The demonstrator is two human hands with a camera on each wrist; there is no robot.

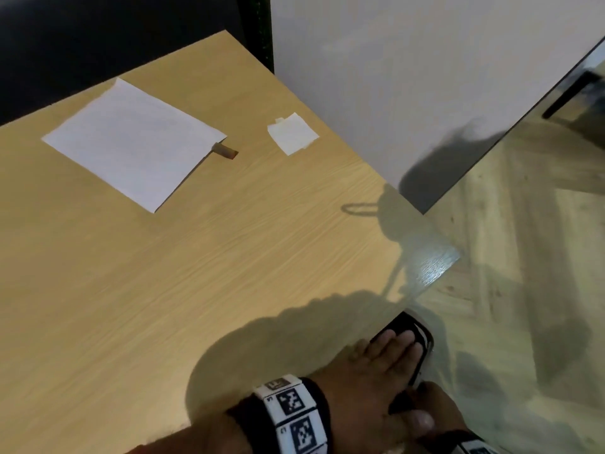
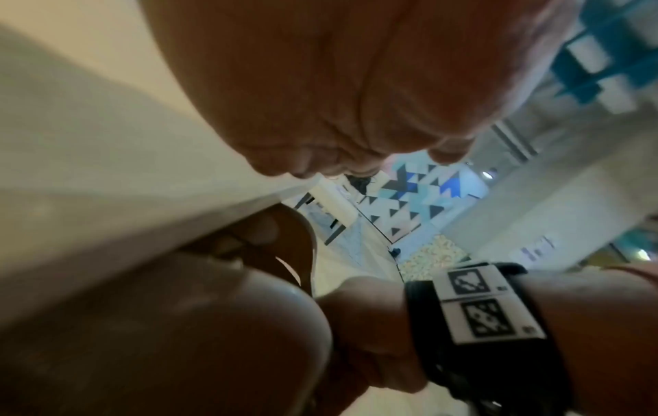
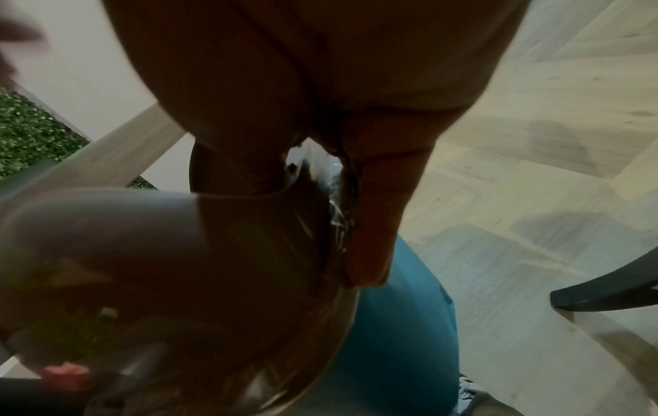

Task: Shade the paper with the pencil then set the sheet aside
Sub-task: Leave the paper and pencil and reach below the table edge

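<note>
The white sheet of paper [image 1: 134,140] lies flat at the far left of the wooden table [image 1: 212,273]. A short brown pencil end [image 1: 226,151] pokes out from under the sheet's right corner. Both hands are far from them, at the table's near right edge. My left hand [image 1: 389,352] lays straight fingers over a black object [image 1: 417,327] that hangs past the edge. My right hand [image 1: 429,417] comes from the lower right; in the right wrist view its thumb [image 3: 89,239] and a finger [image 3: 374,225] grip a dark shiny object [image 3: 270,239].
A small folded white scrap [image 1: 292,134] lies to the right of the sheet near the white wall [image 1: 393,77]. A dark chair leg [image 3: 605,290] stands on the pale wood floor [image 1: 523,257] right of the table. Teal trousers [image 3: 391,323] show below.
</note>
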